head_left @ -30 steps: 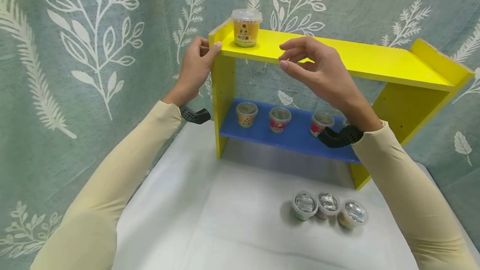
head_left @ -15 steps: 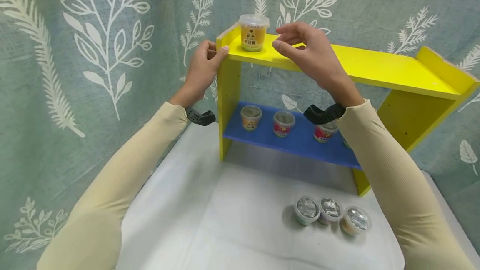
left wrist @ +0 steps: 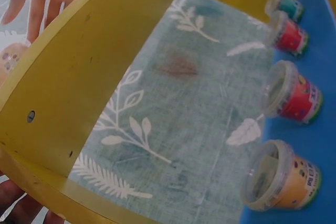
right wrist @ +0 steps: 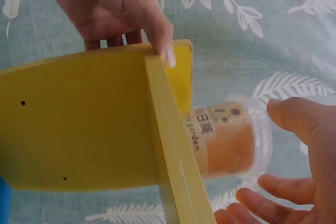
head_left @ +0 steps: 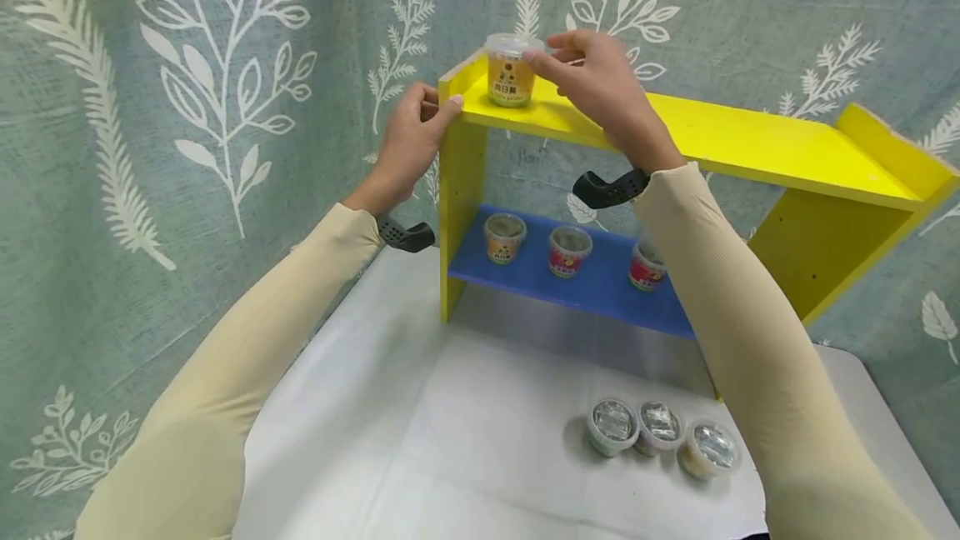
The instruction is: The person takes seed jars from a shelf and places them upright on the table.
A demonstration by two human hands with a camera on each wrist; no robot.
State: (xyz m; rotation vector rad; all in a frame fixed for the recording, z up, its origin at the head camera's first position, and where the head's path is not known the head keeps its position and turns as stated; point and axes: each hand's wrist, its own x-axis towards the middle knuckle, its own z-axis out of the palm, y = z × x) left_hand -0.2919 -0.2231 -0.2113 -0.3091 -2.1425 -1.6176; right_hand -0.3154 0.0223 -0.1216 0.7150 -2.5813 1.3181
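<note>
On a white-covered table (head_left: pixel 360 432), a yellow shelf unit (head_left: pixel 750 136) is stood, its upper left edge gripped by the left hand (head_left: pixel 408 136). The right hand (head_left: pixel 603 86) is held wide around a lidded 向日葵 cup (head_left: pixel 507 83) set upright atop the unit's left end; contact cannot be told. 4 cups (left wrist: pixel 299 97) are ranged on the blue board (head_left: pixel 536 269); 3 more cups (head_left: pixel 660 423) are grouped on the table.

**Fabric-Walled Booth, Wider Setting Unclear**

Leaf-printed green fabric (head_left: pixel 337 48) hangs behind the yellow-and-blue shelf unit (head_left: pixel 750 140) and, in the head view, to its left and right, screening it like a booth. Beneath the shelf unit spreads a white-covered counter (head_left: pixel 375 398). Whether this screened corner belongs to a home, studio or lab cannot be told.
</note>
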